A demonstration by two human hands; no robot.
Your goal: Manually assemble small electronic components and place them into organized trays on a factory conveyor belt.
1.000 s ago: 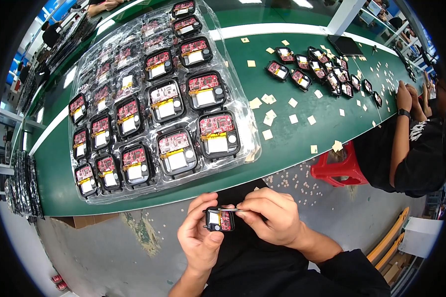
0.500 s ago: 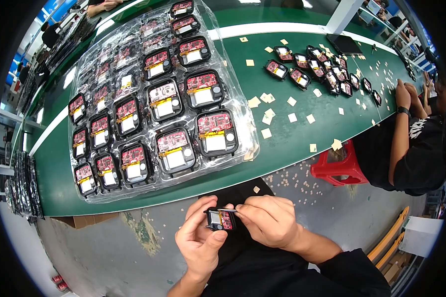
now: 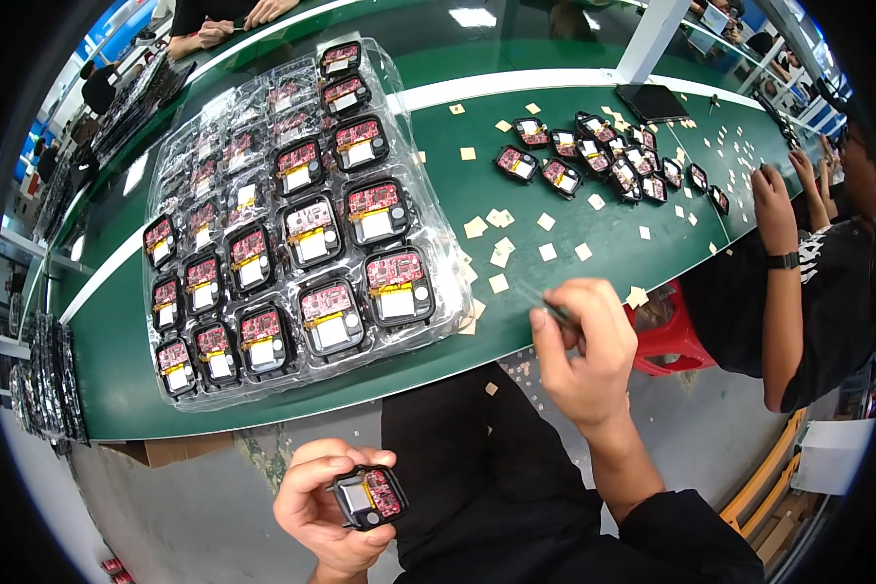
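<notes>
Lifted away toward the table, right hand (image 3: 582,352) pinches tweezers (image 3: 555,311); left hand (image 3: 323,506) grips the module (image 3: 370,496).

Left hand (image 3: 323,506) grips a small black-cased module (image 3: 370,496) with a red circuit board, low over the lap. Right hand (image 3: 582,352) raised at green table (image 3: 117,370) edge, pinching what looks like tweezers (image 3: 553,310). Clear tray (image 3: 292,243) of like modules beside.

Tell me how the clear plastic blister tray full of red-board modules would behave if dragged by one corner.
The clear plastic blister tray looks thin and crinkly, so it would probably flex. Filled with many modules, it likely sags rather than lifts flat. On the smooth green table it should slide.
</notes>
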